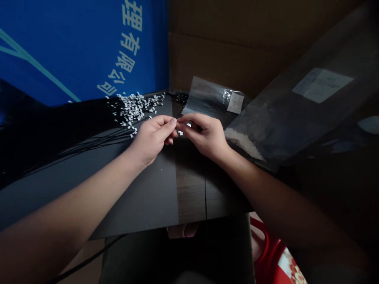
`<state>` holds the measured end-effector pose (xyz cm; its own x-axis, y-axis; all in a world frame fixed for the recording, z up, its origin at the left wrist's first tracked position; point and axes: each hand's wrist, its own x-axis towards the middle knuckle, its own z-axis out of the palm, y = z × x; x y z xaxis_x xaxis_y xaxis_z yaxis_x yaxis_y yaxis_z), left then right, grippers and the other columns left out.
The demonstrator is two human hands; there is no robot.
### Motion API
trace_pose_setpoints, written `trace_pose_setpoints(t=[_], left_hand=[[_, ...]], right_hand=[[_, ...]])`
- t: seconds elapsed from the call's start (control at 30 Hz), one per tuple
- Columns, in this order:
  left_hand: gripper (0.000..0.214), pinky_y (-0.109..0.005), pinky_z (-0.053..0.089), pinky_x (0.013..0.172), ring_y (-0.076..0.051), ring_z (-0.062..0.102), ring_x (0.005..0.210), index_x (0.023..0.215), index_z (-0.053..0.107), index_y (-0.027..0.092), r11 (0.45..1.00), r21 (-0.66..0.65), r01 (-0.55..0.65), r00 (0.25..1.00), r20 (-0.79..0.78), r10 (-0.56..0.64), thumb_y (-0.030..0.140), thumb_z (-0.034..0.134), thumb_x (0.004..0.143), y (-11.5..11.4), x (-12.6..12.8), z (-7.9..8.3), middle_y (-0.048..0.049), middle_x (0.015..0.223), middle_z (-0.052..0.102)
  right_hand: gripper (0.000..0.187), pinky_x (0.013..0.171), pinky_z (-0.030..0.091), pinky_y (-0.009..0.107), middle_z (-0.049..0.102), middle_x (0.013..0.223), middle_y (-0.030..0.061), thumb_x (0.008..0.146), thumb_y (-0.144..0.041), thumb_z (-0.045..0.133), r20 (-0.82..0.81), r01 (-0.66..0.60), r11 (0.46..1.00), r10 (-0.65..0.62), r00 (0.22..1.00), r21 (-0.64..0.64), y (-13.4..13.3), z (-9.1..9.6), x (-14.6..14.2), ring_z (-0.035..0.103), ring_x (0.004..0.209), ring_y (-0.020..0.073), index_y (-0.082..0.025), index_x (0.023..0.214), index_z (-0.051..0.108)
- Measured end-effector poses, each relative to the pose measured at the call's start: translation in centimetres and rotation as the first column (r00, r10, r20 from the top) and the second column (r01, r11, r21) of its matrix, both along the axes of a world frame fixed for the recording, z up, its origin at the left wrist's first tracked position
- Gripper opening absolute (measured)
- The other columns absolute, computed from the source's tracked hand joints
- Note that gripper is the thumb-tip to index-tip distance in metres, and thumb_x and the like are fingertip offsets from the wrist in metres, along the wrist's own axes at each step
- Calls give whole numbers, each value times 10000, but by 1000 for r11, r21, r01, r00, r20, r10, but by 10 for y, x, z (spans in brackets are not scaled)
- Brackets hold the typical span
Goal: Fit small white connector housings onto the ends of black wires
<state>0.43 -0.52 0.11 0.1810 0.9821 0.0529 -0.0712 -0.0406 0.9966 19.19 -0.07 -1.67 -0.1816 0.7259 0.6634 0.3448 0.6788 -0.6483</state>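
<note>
My left hand (157,137) is pinched shut, its thumb and forefinger pressed together over the tabletop. Fingertip to fingertip with it, my right hand (205,133) is closed in a pinch too. Whatever lies between the fingers is too small or hidden to make out. Behind and left of my left hand lies a bundle of thin black wires (74,122), with many small white connectors (134,108) at their ends. A few white pieces (180,133) show just beneath my right fingers.
A clear plastic bag (204,94) with a white label lies behind my hands. At right, a large clear bag (275,110) holds small white pieces (244,142). A blue printed panel (83,43) and brown cardboard (225,51) stand at the back. Below right is a red object (268,252).
</note>
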Motion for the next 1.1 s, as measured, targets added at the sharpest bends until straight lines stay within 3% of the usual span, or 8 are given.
trace_pose_setpoints(t=[0.37,0.73,0.97,1.1], left_hand=[[198,-268,466,619,-123,587,631,895,761,173,992,114,52,992,-118,-38,361,776,954,4,-6,-2,-18,756,701],[154,-258,439,617,-120,576,658,804,743,178,994,-43,98,995,28,-97,287,795,900,4,-5,2,-18,738,681],[172,-248,437,616,-126,571,661,845,738,183,992,-100,81,996,50,-77,320,841,862,3,-5,4,-8,701,651],[180,-252,433,615,-129,572,656,816,746,183,990,-114,87,995,56,-81,330,846,845,4,-6,4,-19,701,659]], right_hand=[[132,820,577,283,860,1020,31,1036,-197,734,10,-45,999,45,999,10,2,-1,2,772,889,159,-200,1102,849],[118,760,517,286,799,922,9,1035,-262,727,-17,-53,994,52,999,-92,1,2,2,676,804,141,-185,1043,815],[237,691,478,268,783,864,-8,1018,-419,792,-41,-67,990,62,997,-121,4,-1,3,620,718,116,-186,1026,831],[154,706,486,265,788,869,-11,1004,-335,805,-59,-79,991,73,996,-112,3,0,4,639,739,116,-182,1011,826]])
